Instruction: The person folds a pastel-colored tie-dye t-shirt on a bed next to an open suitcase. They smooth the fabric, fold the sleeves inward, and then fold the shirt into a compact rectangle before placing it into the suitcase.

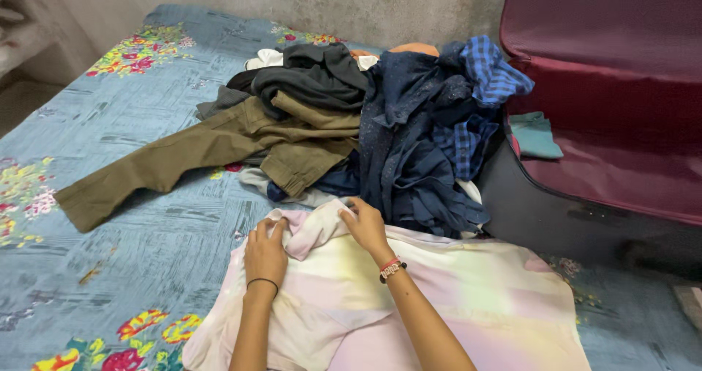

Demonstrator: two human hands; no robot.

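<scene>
My two hands, left hand [265,252] and right hand [367,227], pinch one pastel garment [409,305]; one clothes pile [365,122] at twelve o'clock, one maroon suitcase [607,86] at two.

Clothes pile [365,122] blocks ahead; bedsheet [146,225] free left.

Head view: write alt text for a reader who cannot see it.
Both hands, left and right, grip a pale pastel garment spread on a blue floral bedsheet. Behind lie piled clothes, olive trousers and an open maroon suitcase.
</scene>
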